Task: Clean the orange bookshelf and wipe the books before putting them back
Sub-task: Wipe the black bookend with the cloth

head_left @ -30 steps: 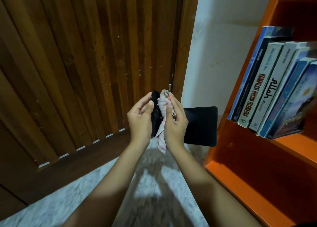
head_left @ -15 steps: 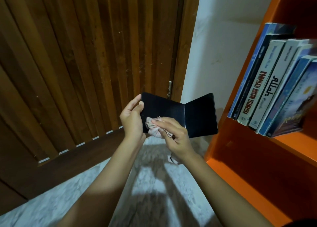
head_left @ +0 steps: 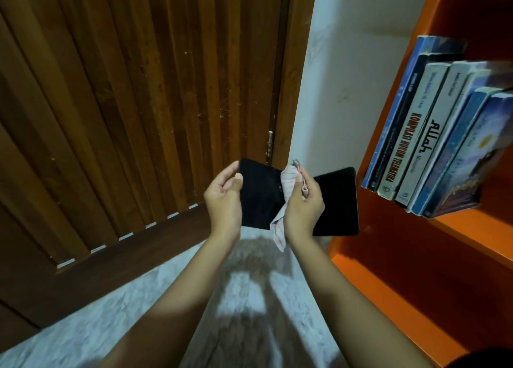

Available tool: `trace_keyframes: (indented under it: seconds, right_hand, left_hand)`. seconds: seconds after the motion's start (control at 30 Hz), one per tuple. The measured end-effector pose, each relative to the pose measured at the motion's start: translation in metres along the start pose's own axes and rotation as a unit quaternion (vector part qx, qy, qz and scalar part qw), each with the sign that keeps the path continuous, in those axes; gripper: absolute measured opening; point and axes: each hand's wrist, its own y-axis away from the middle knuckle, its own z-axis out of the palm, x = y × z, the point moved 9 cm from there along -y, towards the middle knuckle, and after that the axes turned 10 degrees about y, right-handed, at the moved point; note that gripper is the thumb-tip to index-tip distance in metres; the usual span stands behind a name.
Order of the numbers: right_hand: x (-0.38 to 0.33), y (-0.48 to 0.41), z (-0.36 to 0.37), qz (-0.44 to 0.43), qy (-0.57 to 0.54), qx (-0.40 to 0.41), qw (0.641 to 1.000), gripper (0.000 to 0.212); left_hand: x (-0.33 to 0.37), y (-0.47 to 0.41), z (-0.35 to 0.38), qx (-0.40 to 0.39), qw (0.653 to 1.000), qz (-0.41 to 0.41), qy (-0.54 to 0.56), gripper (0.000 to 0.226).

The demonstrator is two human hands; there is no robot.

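The black book [head_left: 259,198] is held open beside the orange shelf [head_left: 402,270]. Left hand [head_left: 223,198] grips its left cover; right hand [head_left: 304,203] clutches a striped cloth [head_left: 288,184] against the spine. Shelved books [head_left: 433,134] read "KOMPILASI HUKUM TELEMATIKA" and "Allah".

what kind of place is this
Probably a corner of a room in a home: an orange bookshelf with a row of books stands beside a slatted wooden door, on a pale marble-look floor.

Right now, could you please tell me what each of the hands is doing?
Left hand: holds the black book by its left edge.
Right hand: grips the cloth against the book's cover.
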Motion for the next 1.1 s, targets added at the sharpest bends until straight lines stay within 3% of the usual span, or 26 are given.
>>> trace_keyframes:
  seconds: [0.23, 0.47, 0.67, 0.87, 0.97, 1.1]
  right_hand:
    - [-0.026, 0.029, 0.031, -0.114, 0.023, -0.155, 0.981, 0.03]
    - [-0.042, 0.059, 0.046, -0.278, 0.032, -0.289, 0.915, 0.026]
    - [-0.029, 0.072, 0.043, -0.305, 0.063, -0.348, 0.884, 0.034]
    - [-0.03, 0.069, 0.037, -0.335, 0.147, -0.323, 0.873, 0.058]
    - [-0.033, 0.068, 0.032, -0.344, 0.15, -0.301, 0.876, 0.059]
    - [-0.039, 0.076, 0.028, -0.407, 0.191, -0.261, 0.854, 0.056]
  left_hand:
    - [-0.012, -0.001, 0.001, -0.005, 0.995, -0.086, 0.052, 0.026]
    - [-0.022, -0.006, -0.022, 0.066, 0.979, -0.157, 0.11, 0.027]
    - [-0.024, -0.001, -0.024, 0.086, 0.972, -0.172, 0.135, 0.027]
    - [-0.031, -0.003, -0.025, 0.104, 0.968, -0.205, 0.105, 0.031]
    - [-0.032, -0.004, -0.022, 0.087, 0.969, -0.222, 0.065, 0.038]
    - [-0.034, -0.006, -0.022, 0.069, 0.968, -0.24, 0.024, 0.037]
